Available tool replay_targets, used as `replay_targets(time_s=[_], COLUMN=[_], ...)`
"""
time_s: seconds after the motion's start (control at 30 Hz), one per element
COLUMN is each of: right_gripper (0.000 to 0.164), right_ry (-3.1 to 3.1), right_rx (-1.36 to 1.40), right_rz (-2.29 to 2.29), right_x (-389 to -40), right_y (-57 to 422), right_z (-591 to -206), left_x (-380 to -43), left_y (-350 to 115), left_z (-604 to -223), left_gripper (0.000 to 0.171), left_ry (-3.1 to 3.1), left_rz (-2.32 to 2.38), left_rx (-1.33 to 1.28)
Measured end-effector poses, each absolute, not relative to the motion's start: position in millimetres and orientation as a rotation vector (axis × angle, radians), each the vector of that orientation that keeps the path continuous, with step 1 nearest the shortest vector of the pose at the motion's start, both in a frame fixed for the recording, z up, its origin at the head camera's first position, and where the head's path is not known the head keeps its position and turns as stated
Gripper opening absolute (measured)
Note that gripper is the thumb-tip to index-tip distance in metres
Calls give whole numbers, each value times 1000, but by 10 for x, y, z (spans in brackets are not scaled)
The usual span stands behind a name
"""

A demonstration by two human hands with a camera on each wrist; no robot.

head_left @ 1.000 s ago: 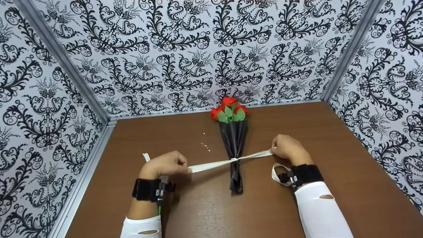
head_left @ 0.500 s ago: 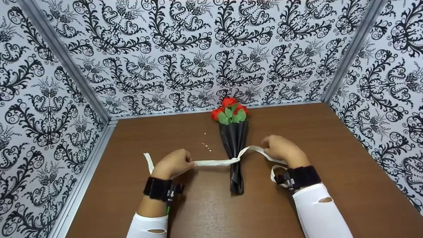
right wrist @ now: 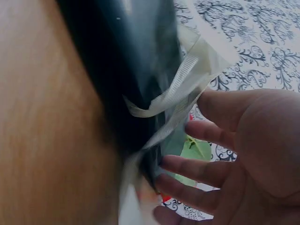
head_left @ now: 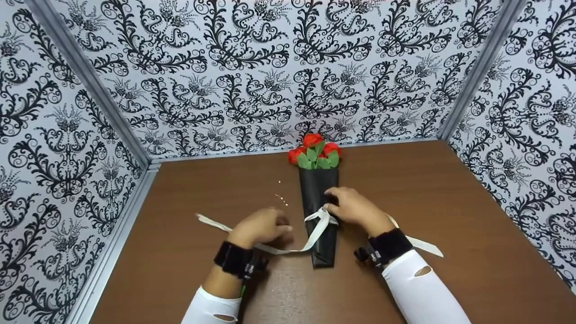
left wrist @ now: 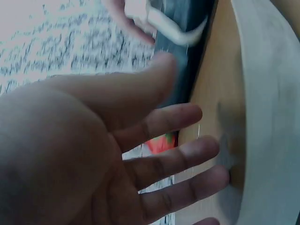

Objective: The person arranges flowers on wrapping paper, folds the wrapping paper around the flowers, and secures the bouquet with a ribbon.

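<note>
A bouquet of red roses (head_left: 312,140) with green leaves, in black wrapping paper (head_left: 315,180), lies on the brown table. A white ribbon (head_left: 320,231) goes round the wrap, knotted at the front, with one tail curving left and another beyond the right wrist. My right hand (head_left: 355,207) is at the knot; in the right wrist view its thumb meets the ribbon (right wrist: 176,89) and its other fingers extend beside the paper, apart from the thumb. My left hand (head_left: 261,227) hovers over the left tail with nothing in it; in the left wrist view its fingers (left wrist: 171,161) are spread.
Small white scraps (head_left: 282,198) lie left of the bouquet. Black-and-white patterned walls (head_left: 252,99) with grey metal frame bars (head_left: 477,72) enclose the table at the back and sides. Straps with small cameras (head_left: 243,261) sit on both wrists.
Both hands have let the taut ribbon tails go slack and moved inward, the right hand reaching the knot. The left tail now droops in a curve. The wrap looks broader around the ribbon.
</note>
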State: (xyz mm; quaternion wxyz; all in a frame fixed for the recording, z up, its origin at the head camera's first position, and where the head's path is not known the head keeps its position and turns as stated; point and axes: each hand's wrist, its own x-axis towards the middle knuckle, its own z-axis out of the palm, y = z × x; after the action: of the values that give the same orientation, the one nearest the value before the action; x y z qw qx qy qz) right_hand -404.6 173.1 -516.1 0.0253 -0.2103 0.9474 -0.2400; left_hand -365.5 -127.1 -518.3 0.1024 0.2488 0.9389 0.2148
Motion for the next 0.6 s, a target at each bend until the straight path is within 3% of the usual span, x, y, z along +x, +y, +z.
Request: replay_targets(time_s=[0.4,0.6], right_gripper=[54,54], right_ry=[2827,2800], right_rx=[-796,-858], right_rz=[-744,-750], right_x=[-4026,-4039], right_y=[1615,1612], right_z=[-5239,-5259], left_x=[-3491,-3444], left_y=[-769,-674], left_z=[-5162,-5209], left_gripper=[41,33], left_ry=[2721,2733], left_rz=[630,656], left_rx=[797,810])
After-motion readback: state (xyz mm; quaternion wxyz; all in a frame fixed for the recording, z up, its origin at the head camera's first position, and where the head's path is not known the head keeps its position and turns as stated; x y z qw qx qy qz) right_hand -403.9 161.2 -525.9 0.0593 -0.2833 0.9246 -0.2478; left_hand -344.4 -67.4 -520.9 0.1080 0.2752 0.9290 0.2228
